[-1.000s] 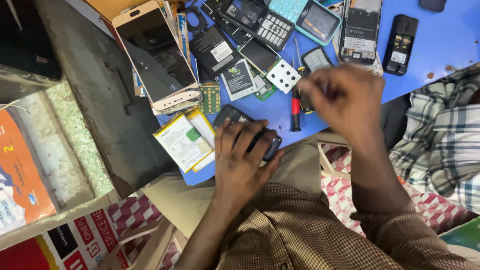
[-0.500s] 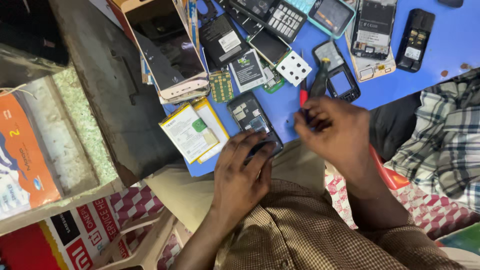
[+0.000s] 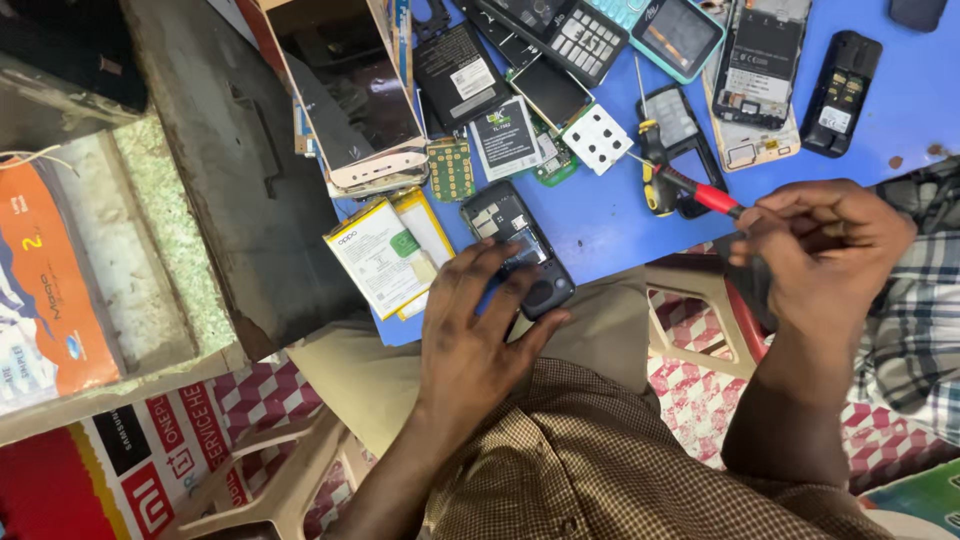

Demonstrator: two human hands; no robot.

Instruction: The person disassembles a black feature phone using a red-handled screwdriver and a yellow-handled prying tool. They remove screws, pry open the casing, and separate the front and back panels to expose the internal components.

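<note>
The left hand [image 3: 478, 335] lies flat on the near edge of the blue counter [image 3: 610, 225], fingers spread and pressed down on an opened black phone [image 3: 515, 245]. The phone lies back-side up with its cover off, its far end projecting beyond the fingertips and its near end under the thumb and index finger. This hand grips nothing; it pins the phone against the counter.

The right hand [image 3: 815, 255] is held off the counter's near edge, to the right of the left hand and well apart from it. Its fingers are closed around the handle of a red-shafted screwdriver [image 3: 700, 192]. The tool points away from the hand toward the upper left, and its tip is above the counter beside a second opened dark phone [image 3: 680, 135]. A yellow-and-black screwdriver [image 3: 654, 175] lies just beyond the right hand's fingertips, touching that second phone.

Just left of the left hand lie two flat batteries with white and yellow wrapping [image 3: 385, 250], stacked partly over each other. Beyond the left hand's fingertips lie a green keypad board [image 3: 451, 168], a black battery with a white label [image 3: 506, 138] and a white keypad membrane [image 3: 598, 139]. Farther out, more dismantled phones and a large gold-edged smartphone [image 3: 345, 90] cover the counter
</note>
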